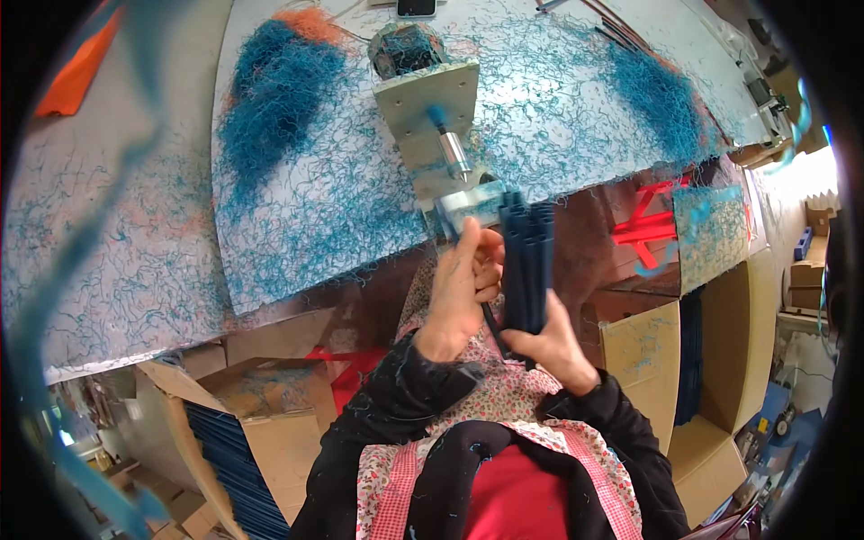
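Observation:
My right hand (553, 346) grips a bundle of dark blue tubes (526, 261), held nearly upright with its hollow ends toward the bench. Just beside the bundle, my left hand (468, 283) is closed, fingers curled round a single thin dark tube (492, 326). Part of that tube is hidden by the hand, and its upper end is blurred. Beyond my left fingertips, a pointed metal bit (454, 155) sticks out from a small bench machine (427, 94) with a pale mounting plate. Its pale front block (472, 200) lies close to the fingertips.
Curly blue shavings cover the white bench (540, 99), heaped into a left pile (279, 90) and a right pile (661, 103). Cardboard boxes holding dark tubes stand below, a left box (279, 432) and a right box (720, 351). Red supports (643, 225) show under the bench.

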The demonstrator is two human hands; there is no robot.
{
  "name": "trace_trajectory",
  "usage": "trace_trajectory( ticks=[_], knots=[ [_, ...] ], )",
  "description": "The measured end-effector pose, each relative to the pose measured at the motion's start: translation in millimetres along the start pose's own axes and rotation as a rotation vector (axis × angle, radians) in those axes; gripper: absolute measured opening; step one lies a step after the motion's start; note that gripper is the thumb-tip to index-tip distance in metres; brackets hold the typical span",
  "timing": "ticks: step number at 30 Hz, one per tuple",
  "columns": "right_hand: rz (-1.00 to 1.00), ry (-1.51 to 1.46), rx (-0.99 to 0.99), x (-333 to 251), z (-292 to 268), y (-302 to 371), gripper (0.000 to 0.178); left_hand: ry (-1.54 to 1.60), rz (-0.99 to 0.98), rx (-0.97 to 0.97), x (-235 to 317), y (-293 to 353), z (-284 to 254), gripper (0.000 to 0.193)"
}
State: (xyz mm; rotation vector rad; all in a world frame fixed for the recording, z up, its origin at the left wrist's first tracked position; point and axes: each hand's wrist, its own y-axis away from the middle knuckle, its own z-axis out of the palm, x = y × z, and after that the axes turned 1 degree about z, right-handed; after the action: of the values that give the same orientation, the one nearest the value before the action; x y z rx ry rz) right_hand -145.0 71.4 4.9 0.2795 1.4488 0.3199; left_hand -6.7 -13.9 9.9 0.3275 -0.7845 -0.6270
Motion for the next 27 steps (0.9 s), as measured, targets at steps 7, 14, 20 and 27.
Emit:
trace_trajectory(
  ticks=[7,14,20,27],
  knots=[
    [0.199,-0.337,-0.053,-26,-5,11,0.066,0.032,-0.065,-0.146,-15,3,-23,0.024],
    [0.062,-0.205,-0.008,-22,-2,-6,0.064,-0.1,0.029,-0.16,-8,-12,-27,0.025],
    [0.209,-0.224,-0.118,-27,-15,7,0.052,-0.191,0.015,-0.215,-11,-9,-29,0.028],
    [0.165,-0.16,-0.345,10,-11,8,0.057,-0.283,0.087,-0.204,-13,42,5,0.051]
  ],
)
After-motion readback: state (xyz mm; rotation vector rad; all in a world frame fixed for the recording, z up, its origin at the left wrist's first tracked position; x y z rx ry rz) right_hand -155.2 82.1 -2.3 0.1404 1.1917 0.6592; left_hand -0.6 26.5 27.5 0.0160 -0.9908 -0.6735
